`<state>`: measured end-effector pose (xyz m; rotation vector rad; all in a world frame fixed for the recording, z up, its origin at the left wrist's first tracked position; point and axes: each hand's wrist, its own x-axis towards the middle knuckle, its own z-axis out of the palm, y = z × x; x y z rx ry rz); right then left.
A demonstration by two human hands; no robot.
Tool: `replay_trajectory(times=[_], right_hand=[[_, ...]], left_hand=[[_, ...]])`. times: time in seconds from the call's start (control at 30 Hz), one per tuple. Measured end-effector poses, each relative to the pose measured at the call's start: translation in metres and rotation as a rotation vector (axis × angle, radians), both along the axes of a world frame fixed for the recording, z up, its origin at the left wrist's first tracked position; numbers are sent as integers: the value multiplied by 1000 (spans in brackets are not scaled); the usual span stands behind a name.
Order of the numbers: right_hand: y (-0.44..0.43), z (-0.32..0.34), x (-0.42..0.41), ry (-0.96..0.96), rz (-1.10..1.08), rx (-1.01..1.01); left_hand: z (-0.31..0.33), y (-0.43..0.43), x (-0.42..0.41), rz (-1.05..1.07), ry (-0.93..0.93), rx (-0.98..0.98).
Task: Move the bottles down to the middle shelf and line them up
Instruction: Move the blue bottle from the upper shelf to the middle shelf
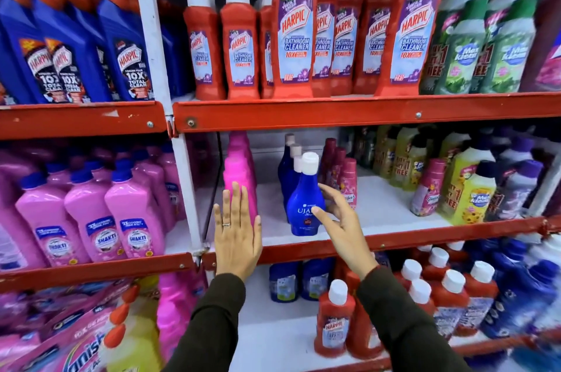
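A blue bottle (304, 201) with a white cap stands at the front of the middle shelf (394, 239), heading a short row of blue bottles behind it. My right hand (343, 227) is around its right side, thumb on the label and fingers behind, in a loose hold. My left hand (236, 235) is flat with fingers apart, its fingertips against a row of pink bottles (239, 168) to the left. Red bathroom cleaner bottles (293, 28) stand on the top shelf (364, 112) above.
Small pink bottles (347, 179) line up just right of the blue row. Yellow and purple bottles (467, 189) fill the shelf's right end. A white upright post (182, 159) borders the bay on the left. Red bottles (335, 323) stand on the shelf below.
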<state>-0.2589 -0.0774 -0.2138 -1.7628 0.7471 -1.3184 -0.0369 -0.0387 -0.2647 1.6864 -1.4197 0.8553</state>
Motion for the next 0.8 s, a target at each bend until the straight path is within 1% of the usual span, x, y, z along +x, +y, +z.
replay_trajectory(times=[0.13,0.4,0.63,0.8], right_hand=[[-15,-18,5,-7,8,69],[-30,-32,10,-22,36,156],[-38,-34,11,-23,49,162],[-45,-38,11,-4,70,164]], left_hand=[[-23,-2,-1,2,-1,42],[-40,-9,3,1,-31,20],[-46,-13,7,-7,-26,19],[-47,-14,8,27,-58,38]])
